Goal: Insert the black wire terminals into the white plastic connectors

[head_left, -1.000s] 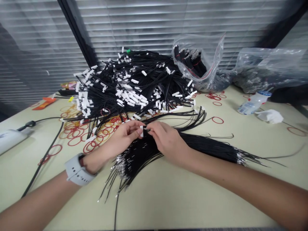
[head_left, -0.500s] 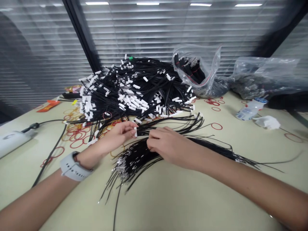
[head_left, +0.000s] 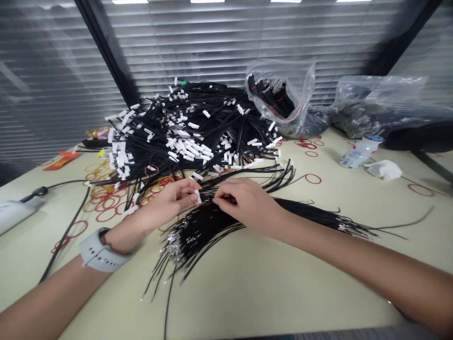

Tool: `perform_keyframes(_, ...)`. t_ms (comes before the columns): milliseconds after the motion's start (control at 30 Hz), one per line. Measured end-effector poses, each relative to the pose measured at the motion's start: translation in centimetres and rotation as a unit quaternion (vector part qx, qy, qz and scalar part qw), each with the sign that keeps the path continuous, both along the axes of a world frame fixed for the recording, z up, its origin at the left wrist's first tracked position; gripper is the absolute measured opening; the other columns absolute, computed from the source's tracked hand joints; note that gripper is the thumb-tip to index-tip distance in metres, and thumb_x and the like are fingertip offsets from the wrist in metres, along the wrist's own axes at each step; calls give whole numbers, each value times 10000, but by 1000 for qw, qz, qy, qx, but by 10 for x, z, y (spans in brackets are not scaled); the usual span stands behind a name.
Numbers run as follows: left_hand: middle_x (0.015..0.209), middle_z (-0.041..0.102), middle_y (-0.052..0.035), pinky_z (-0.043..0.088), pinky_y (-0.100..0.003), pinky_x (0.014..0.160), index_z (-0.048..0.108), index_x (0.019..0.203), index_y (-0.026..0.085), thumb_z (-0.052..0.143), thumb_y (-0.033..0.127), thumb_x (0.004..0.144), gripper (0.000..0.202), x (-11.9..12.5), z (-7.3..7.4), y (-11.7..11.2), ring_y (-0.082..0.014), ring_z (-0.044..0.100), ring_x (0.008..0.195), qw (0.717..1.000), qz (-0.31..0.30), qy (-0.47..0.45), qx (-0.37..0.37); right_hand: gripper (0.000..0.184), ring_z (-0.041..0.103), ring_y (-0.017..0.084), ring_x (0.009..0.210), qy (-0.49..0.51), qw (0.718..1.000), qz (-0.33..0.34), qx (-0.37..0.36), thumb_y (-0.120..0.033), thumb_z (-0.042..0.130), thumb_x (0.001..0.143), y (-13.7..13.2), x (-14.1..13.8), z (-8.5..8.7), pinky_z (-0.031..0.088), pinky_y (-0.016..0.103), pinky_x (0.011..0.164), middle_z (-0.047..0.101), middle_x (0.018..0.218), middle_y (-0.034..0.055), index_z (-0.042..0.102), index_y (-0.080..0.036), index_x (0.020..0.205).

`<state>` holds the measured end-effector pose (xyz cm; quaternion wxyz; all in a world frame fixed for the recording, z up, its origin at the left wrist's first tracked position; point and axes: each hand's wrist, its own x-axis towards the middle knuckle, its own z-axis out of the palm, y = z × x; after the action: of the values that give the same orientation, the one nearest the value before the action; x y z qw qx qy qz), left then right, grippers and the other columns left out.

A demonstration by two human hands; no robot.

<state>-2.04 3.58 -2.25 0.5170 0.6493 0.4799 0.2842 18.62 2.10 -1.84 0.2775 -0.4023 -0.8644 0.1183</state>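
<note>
Between the thumb and fingers of my left hand is a small white connector, with black wires running from it to the right. My right hand is pinched just right of that connector, above the loose wires; a thin wire seems to be at its fingertips, partly hidden. Under my right hand lies a thick bundle of black wires, its silvery metal tips fanned toward the lower left. Behind both hands rises a large heap of black cables with white connectors.
Red and yellow rubber bands lie scattered left of my hands. A clear plastic bag of wire bundles stands behind, right of the heap. Farther right are a small bottle and a crumpled tissue. An orange packet lies at the left.
My right hand's fingertips have shifted slightly toward the connector and the hand has turned a little. My left hand still holds the connector. The whole view has shifted slightly.
</note>
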Motion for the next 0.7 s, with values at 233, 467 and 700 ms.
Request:
perform_keyframes(233,787,604,-6,444,-277,722,534,914,176,600,297,806,176,2,0,-1,-130,582,762,1000,-19,-2,8,139,451,73,567,26,998,-49,-28,-147,513,792,-2,0,-2,269,225,559,576,634,-25,595,-147,680)
perform_keyframes(467,817,601,-12,421,-297,731,513,961,177,581,280,814,193,1,-2,-2,-138,567,781,999,-36,23,22,144,469,79,593,25,999,-35,-25,-146,507,789,0,1,-5,283,225,576,586,656,-20,592,-149,673)
perform_keyframes(700,806,599,-10,408,-288,717,514,933,180,559,265,821,148,2,0,-4,-132,552,773,998,-46,30,27,128,438,70,584,26,999,-30,-12,-128,519,776,-1,1,-5,287,222,580,556,642,-27,578,-146,664)
